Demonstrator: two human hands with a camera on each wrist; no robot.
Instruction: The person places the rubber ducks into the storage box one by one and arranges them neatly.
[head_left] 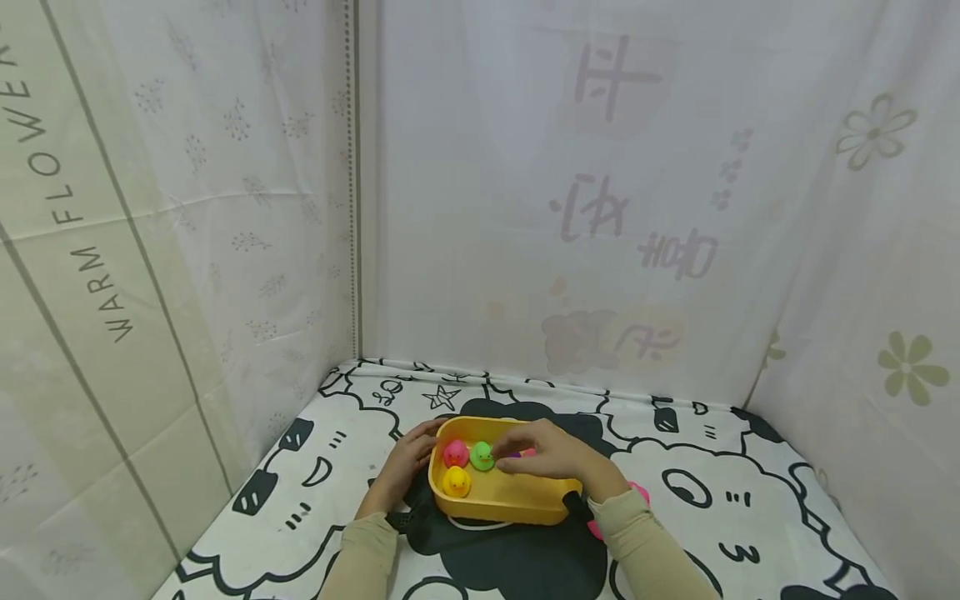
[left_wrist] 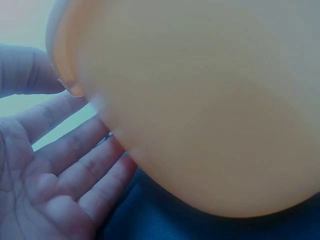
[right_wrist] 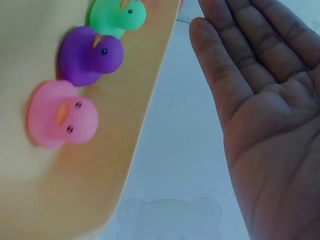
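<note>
A yellow plastic tub (head_left: 517,510) stands on the cloth with several rubber ducks in it. My left hand (head_left: 408,462) holds the tub's left end, thumb at the rim and fingers against the wall; the wall hides the fingertips in the left wrist view. Over the tub hovers my right hand (head_left: 543,450), its fingers extended and nothing in them. Inside lie a deep pink duck (head_left: 455,452), a green duck (head_left: 482,456) and a yellow duck (head_left: 456,482). A purple duck (right_wrist: 90,56) and a light pink duck (right_wrist: 62,115) sit by the far wall.
Pink objects (head_left: 639,491) show partly behind the right forearm, to the tub's right. A black-and-white cartoon cloth (head_left: 337,483) covers the surface. Pale printed curtains (head_left: 480,208) enclose it at the back and sides.
</note>
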